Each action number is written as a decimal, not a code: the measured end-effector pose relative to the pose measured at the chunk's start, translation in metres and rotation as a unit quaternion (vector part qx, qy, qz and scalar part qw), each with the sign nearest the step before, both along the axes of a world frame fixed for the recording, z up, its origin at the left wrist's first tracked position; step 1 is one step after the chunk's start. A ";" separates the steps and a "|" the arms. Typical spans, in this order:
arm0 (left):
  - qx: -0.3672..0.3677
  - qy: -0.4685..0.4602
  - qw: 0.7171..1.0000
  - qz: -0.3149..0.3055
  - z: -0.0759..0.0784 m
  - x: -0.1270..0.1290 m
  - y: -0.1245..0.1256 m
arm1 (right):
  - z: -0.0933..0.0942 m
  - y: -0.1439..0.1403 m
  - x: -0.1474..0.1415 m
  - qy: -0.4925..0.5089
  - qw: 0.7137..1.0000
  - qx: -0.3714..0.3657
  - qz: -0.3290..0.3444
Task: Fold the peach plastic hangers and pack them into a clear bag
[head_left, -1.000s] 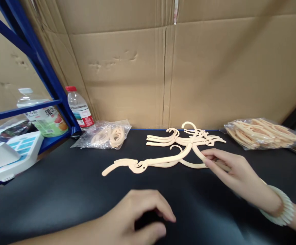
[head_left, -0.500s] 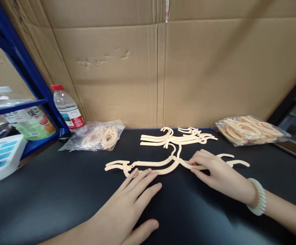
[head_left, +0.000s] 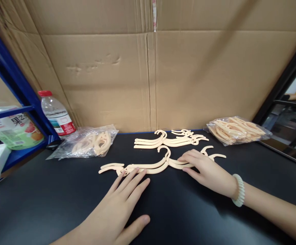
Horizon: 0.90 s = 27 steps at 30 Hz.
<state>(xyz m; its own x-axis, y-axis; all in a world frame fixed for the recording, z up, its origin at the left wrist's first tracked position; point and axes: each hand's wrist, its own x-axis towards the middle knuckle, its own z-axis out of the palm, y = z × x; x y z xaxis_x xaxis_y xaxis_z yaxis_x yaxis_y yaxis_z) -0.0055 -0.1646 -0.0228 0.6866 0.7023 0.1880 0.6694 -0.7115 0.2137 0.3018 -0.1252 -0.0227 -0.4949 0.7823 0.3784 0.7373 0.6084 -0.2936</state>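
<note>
Two or three cream plastic hangers (head_left: 150, 166) lie flat, stacked, on the black tabletop (head_left: 48, 197) in the middle. My left hand (head_left: 119, 200) lies palm down with fingers spread, fingertips touching the hangers' left arm. My right hand (head_left: 206, 170), with a white bead bracelet on the wrist, presses its fingers on the hangers' right arm. Neither hand grips anything. Behind them lies a second small pile of the same hangers (head_left: 170, 139).
A clear bag of hangers (head_left: 89, 143) sits at the back left, another bag (head_left: 236, 129) at the back right. A red-capped water bottle (head_left: 56, 114) stands by a blue rack (head_left: 15, 85). A cardboard wall (head_left: 150, 68) closes the back. A dark metal frame (head_left: 280, 85) stands at right.
My left hand opened from a loose fist and reached forward onto the hangers' left end. My right hand laid a hanger flat onto the front one. The view shifted right.
</note>
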 end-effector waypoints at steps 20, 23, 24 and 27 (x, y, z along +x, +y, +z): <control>0.056 -0.019 0.998 0.036 -0.005 -0.007 0.035 | 0.028 0.020 0.055 -0.086 0.989 -0.113 0.028; 0.065 -0.017 0.997 0.045 -0.007 -0.011 0.040 | 0.032 0.029 0.075 -0.099 0.985 -0.145 -0.005; 0.068 -0.014 0.997 0.044 -0.008 -0.011 0.040 | 0.033 0.031 0.078 -0.102 0.983 -0.149 -0.011; 0.076 -0.011 0.996 0.044 -0.011 -0.012 0.040 | 0.034 0.034 0.082 -0.103 0.982 -0.156 -0.021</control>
<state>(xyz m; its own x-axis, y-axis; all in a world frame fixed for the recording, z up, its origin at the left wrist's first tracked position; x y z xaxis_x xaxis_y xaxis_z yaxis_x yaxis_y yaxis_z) -0.0173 -0.1247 -0.0334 0.6188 0.7216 0.3106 0.7268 -0.6759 0.1224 0.3837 -0.0914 0.0114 -0.5000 0.8659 0.0130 0.8232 0.4799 -0.3034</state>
